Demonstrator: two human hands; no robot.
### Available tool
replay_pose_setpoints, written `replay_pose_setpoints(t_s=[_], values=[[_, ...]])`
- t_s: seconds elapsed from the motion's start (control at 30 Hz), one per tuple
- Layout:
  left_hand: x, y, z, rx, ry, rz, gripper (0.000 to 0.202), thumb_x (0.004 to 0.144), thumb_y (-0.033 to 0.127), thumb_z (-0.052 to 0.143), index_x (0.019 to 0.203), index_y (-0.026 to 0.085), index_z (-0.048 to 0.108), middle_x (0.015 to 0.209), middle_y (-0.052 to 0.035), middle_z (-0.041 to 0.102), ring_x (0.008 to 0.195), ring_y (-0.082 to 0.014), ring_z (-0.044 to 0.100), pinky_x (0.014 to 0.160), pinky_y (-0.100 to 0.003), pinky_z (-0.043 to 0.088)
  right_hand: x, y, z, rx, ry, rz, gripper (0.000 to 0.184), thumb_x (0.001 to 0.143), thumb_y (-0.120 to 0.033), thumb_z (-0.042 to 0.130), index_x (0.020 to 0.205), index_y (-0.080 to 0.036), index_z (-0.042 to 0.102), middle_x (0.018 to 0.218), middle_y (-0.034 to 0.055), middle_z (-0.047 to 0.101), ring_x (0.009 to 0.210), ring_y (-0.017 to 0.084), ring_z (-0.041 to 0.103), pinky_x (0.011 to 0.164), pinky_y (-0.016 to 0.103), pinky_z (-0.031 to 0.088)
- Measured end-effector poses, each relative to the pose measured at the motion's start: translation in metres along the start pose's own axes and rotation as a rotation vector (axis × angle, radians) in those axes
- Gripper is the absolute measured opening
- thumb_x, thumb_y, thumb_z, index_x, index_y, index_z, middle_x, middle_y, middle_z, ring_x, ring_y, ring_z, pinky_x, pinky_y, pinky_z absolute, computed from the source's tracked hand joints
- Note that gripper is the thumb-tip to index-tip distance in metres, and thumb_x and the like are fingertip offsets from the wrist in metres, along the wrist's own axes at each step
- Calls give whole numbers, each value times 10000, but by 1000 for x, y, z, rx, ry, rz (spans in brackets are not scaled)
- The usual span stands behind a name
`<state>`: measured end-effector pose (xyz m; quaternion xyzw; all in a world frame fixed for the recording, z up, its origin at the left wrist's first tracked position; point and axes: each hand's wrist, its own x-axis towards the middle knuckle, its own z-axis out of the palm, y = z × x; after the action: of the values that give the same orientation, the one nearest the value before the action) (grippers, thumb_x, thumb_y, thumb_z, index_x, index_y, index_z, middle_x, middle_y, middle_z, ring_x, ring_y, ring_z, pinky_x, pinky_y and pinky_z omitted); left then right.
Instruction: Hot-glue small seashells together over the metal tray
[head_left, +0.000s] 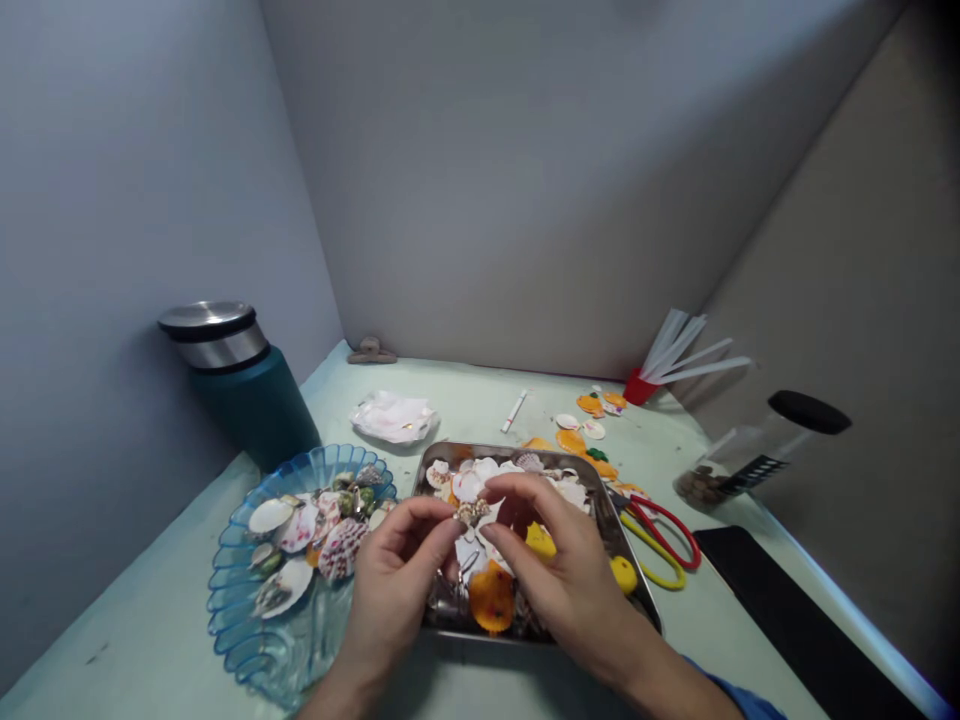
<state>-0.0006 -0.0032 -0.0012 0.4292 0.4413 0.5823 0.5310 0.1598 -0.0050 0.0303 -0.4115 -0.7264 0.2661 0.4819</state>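
My left hand (401, 565) is over the near left part of a metal tray (656, 612), thumb and forefinger pinched together. At their tips is a small brown-speckled shell (471, 512). Facing it from the right is my right hand (559, 560), its thumb and forefinger curved with a gap between the tips, close to the small shell. White shells (487, 478) fill much of the tray below. An orange scallop shell (492, 598) lies near the tray's front side, and a yellow piece (540, 541) shows behind my right fingers.
Left of the tray, a blue scalloped plate (225, 600) holds mixed shells, with a teal bottle (247, 400) behind. To the right lie scissors (667, 545), a black strip (795, 610) and a tilted clear jar (739, 465). A red cup (639, 388) with white sticks stands at the back.
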Motion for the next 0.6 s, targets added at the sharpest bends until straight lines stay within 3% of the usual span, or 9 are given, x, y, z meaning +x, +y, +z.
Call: replay_pose_setpoints(t_s=[0.1,0.23,0.37,0.6], values=[[1,-3,-2,-41,15,-9,143,747,271,729,784,163,643,499,58,566,447,-64,506,481,-164,392,0,1,1,-3,17,81,254,839,-111,604,1067,-219,570,942,12,661,742,144,597,702,254,476],[2,-3,0,-76,0,-7,144,727,269,747,765,163,657,521,53,582,442,-58,515,475,-159,400,3,2,2,49,-36,181,59,863,-162,581,856,-206,620,800,-1,657,724,152,597,650,248,462],[3,-1,2,-57,-26,-30,173,675,274,777,718,151,664,609,21,634,429,-66,528,435,-174,410,4,2,3,157,-63,271,82,866,-189,561,824,-195,631,734,-11,631,663,141,555,608,245,448],[1,1,4,-40,-58,-71,191,653,282,783,729,154,663,588,29,623,423,-72,533,429,-177,418,3,4,4,246,-51,312,73,850,-220,579,814,-189,634,738,-12,611,671,139,537,613,240,441]])
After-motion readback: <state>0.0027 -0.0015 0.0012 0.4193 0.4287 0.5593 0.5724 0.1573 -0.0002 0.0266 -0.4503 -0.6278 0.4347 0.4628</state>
